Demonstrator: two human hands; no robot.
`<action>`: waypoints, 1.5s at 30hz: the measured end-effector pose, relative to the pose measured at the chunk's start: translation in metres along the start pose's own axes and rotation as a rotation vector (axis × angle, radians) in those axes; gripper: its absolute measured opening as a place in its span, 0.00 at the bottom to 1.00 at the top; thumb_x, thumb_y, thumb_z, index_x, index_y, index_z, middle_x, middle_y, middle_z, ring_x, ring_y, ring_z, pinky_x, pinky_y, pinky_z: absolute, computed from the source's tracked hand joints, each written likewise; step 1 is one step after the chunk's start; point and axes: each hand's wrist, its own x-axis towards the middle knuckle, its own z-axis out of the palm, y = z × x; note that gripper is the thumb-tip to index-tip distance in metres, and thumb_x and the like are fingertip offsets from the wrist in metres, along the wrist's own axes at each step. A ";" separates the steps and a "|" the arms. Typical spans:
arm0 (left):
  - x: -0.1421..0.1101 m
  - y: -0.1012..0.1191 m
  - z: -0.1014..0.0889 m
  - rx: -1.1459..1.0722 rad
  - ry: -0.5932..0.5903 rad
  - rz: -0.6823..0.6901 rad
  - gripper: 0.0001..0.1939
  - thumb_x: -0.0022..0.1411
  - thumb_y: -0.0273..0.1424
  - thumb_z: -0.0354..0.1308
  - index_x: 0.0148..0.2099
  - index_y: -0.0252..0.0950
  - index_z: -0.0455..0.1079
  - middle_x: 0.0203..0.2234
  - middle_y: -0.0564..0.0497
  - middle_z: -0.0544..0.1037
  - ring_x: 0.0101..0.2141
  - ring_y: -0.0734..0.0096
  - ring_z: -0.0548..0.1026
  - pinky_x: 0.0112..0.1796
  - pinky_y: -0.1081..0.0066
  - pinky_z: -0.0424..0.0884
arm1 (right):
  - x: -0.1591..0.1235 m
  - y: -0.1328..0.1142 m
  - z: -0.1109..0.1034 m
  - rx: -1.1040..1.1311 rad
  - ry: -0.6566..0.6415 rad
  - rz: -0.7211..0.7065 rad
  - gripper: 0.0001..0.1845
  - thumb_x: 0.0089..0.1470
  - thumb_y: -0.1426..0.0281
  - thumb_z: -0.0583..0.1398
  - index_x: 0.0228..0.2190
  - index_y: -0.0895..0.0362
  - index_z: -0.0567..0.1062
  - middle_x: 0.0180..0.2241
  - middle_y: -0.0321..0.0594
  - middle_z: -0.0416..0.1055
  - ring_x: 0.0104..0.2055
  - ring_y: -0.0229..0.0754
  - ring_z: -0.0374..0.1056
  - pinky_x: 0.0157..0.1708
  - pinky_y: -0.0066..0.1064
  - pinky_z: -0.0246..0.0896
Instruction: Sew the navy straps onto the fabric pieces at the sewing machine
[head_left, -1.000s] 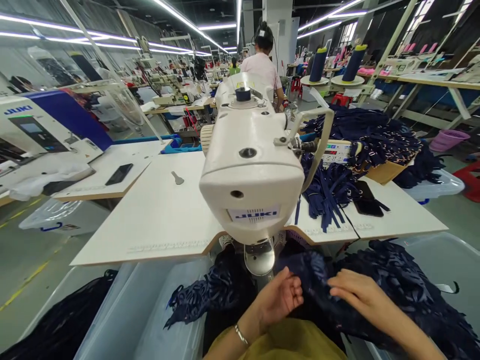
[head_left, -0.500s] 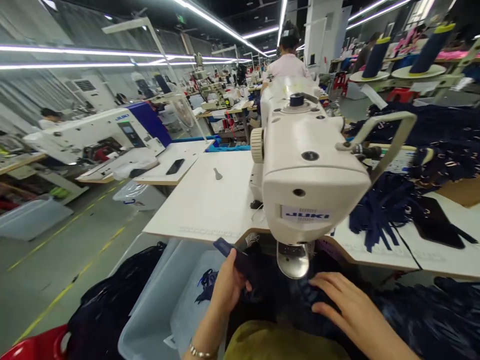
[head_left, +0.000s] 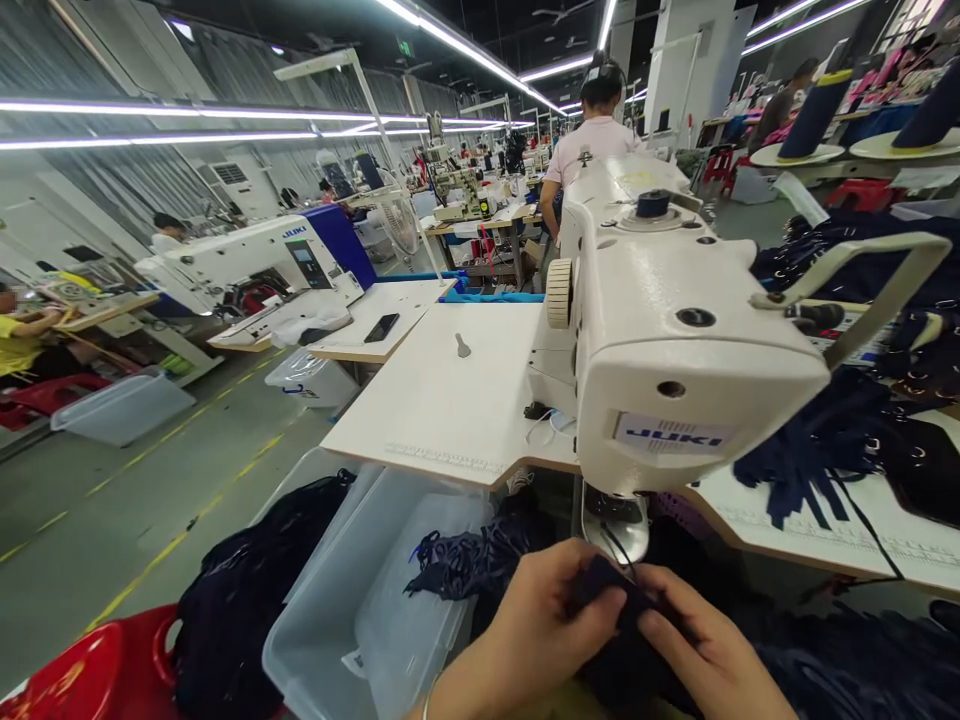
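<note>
Close together below the sewing machine head, both hands grip one dark navy fabric piece. My left hand pinches it between thumb and curled fingers. On its other side, my right hand has thumb and fingers closed on the same piece. A thin dark strip sticks up from it in front of the machine's shiny metal end plate. The lower part of the fabric hangs over my lap, and its full shape is hidden. A heap of navy straps lies just left of my left hand.
A white tabletop holds a small grey metal piece. Below it stands a clear plastic bin, beside a dark fabric pile and a red stool. Navy straps lie right. A person in pink sits ahead.
The view has swung left. My left hand first moved left, holding a dark flat piece, then came back toward the right hand. Both hands now meet on the navy fabric under the machine head.
</note>
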 end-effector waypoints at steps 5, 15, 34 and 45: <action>0.009 0.001 0.015 -0.288 -0.091 -0.102 0.08 0.60 0.34 0.58 0.37 0.34 0.67 0.25 0.51 0.74 0.26 0.72 0.75 0.27 0.77 0.69 | -0.005 -0.003 -0.016 0.107 0.091 0.054 0.22 0.53 0.49 0.58 0.41 0.52 0.74 0.34 0.39 0.75 0.38 0.46 0.73 0.39 0.30 0.71; 0.021 -0.028 0.011 0.832 0.476 0.734 0.16 0.64 0.25 0.56 0.54 0.37 0.66 0.45 0.44 0.77 0.46 0.63 0.75 0.48 0.66 0.70 | 0.051 0.001 -0.028 -0.224 0.222 -0.039 0.15 0.57 0.55 0.57 0.30 0.52 0.64 0.25 0.32 0.63 0.28 0.38 0.65 0.28 0.25 0.65; 0.015 -0.043 0.012 1.214 0.304 0.647 0.18 0.70 0.32 0.50 0.60 0.38 0.64 0.59 0.46 0.67 0.60 0.63 0.62 0.61 0.63 0.37 | 0.061 0.005 -0.046 -0.410 0.136 -0.189 0.14 0.61 0.57 0.53 0.39 0.52 0.72 0.40 0.43 0.74 0.45 0.47 0.70 0.43 0.34 0.68; 0.018 -0.049 0.018 1.329 0.402 0.638 0.22 0.69 0.42 0.52 0.60 0.38 0.64 0.60 0.45 0.65 0.62 0.61 0.58 0.61 0.62 0.42 | 0.070 0.008 -0.047 -0.491 0.151 -0.268 0.15 0.61 0.59 0.53 0.36 0.53 0.76 0.41 0.46 0.73 0.48 0.52 0.68 0.52 0.45 0.63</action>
